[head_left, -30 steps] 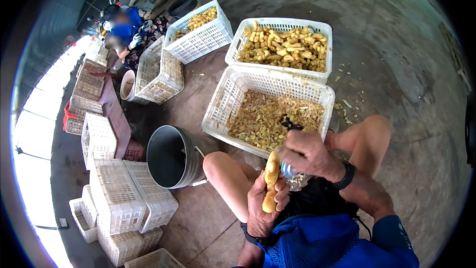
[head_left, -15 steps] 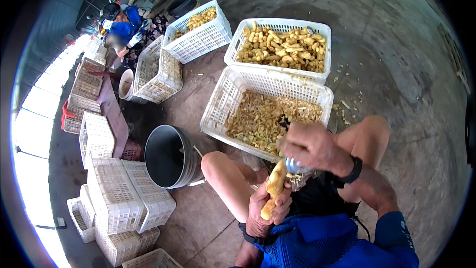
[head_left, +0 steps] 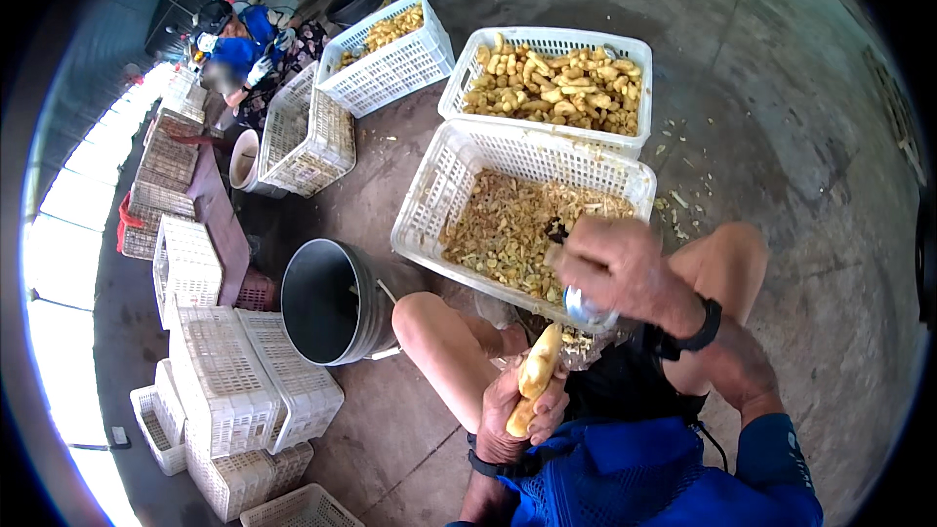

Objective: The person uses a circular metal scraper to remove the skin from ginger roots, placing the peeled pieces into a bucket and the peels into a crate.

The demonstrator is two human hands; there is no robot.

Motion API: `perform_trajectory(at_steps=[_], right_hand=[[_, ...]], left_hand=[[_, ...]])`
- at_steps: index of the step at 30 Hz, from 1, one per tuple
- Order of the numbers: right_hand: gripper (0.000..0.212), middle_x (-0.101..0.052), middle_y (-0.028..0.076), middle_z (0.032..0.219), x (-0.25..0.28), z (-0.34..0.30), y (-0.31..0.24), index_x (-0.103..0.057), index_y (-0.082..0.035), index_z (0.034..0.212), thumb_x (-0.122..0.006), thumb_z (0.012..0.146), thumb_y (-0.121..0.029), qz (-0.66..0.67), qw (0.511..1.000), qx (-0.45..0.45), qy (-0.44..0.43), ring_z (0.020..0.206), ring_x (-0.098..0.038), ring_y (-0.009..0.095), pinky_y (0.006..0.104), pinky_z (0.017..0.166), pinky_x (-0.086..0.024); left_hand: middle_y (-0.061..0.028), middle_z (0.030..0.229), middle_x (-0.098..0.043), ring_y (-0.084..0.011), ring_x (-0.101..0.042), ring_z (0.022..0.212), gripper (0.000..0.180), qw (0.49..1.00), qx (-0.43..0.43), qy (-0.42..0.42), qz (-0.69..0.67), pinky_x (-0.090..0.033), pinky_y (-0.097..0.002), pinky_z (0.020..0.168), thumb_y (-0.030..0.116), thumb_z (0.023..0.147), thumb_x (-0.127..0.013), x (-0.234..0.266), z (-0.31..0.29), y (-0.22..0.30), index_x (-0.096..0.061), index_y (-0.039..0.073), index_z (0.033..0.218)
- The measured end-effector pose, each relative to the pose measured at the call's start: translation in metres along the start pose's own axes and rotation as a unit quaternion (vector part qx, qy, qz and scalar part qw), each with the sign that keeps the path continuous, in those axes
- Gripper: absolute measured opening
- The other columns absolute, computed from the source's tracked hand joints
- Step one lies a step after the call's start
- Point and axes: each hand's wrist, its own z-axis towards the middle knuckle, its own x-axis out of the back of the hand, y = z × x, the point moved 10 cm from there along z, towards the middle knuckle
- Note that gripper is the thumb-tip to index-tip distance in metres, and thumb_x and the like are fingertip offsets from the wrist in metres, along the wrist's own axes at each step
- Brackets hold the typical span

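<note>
My left hand (head_left: 517, 410) is closed round a pale yellow, knobbly ginger root (head_left: 537, 371), whose upper end sticks out above the fingers. Just to the right and above, my right hand (head_left: 625, 268) makes a fist, a little blurred by motion. A shiny, rounded metal tool (head_left: 589, 308) shows below its fingers, apart from the root; its handle is mostly hidden. Beyond my knees stands a white slatted crate (head_left: 415, 224) with a layer of brown and yellow peelings (head_left: 508, 229). Behind that, another white crate (head_left: 644, 107) is piled with yellow ginger roots (head_left: 556, 88).
A black bucket (head_left: 327, 307) stands by my left knee. Stacked white crates (head_left: 224, 385) line the left side. Farther off, a person in blue (head_left: 256, 44) sits beside a crate of roots (head_left: 395, 68). Loose scraps (head_left: 678, 200) lie on the concrete floor right of the crates.
My right hand and the metal tool have moved slightly right, away from the root. The root has turned a little in my left hand, which stays closed round it.
</note>
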Motion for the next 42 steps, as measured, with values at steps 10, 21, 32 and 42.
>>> perform_trajectory(at_steps=[10,21,32,42], right_hand=[[0.028,-0.049,0.012,0.061,-0.017,0.007,0.015,-0.05,-0.004,0.068,-0.069,0.087,-0.013,-0.039,0.999,0.012,-0.035,0.055,-0.056,0.03,0.0417,0.051,-0.045],[0.02,-0.053,0.01,0.068,-0.061,-0.018,-0.033,-0.058,-0.006,0.074,-0.068,0.087,-0.017,-0.123,0.956,0.225,-0.139,0.061,-0.06,0.028,0.0416,0.054,-0.049],[0.023,-0.052,0.008,0.072,-0.07,-0.02,-0.032,-0.058,-0.005,0.069,-0.066,0.088,-0.016,-0.097,0.953,0.223,-0.18,0.062,-0.062,0.027,0.0411,0.054,-0.048],[0.012,-0.053,0.006,0.072,-0.078,-0.022,-0.039,-0.064,-0.009,0.073,-0.066,0.082,-0.017,-0.082,0.949,0.212,-0.217,0.064,-0.063,0.023,0.0375,0.054,-0.052]], left_hand=[[-0.0085,0.065,-0.048,-0.0144,-0.04,0.04,0.049,1.0,0.012,0.007,0.018,-0.034,-0.0256,0.031,0.041,0.102,-0.051,0.011,-0.005,0.0,-0.053,-0.007,0.112],[-0.0101,0.064,-0.049,-0.0163,-0.042,0.04,0.052,0.99,0.015,0.035,0.136,-0.035,-0.0285,0.031,0.04,0.1,-0.052,0.026,0.0,0.007,-0.053,-0.01,0.116],[-0.0141,0.067,-0.054,-0.0179,-0.046,0.042,0.049,0.965,-0.032,0.071,0.249,-0.035,-0.0278,0.034,0.041,0.099,-0.056,0.029,-0.006,0.02,-0.053,-0.006,0.111],[-0.0084,0.075,-0.061,-0.0123,-0.051,0.051,0.041,0.934,-0.039,0.098,0.341,-0.039,-0.0241,0.045,0.032,0.099,-0.06,0.023,-0.016,0.034,-0.061,-0.005,0.116]])
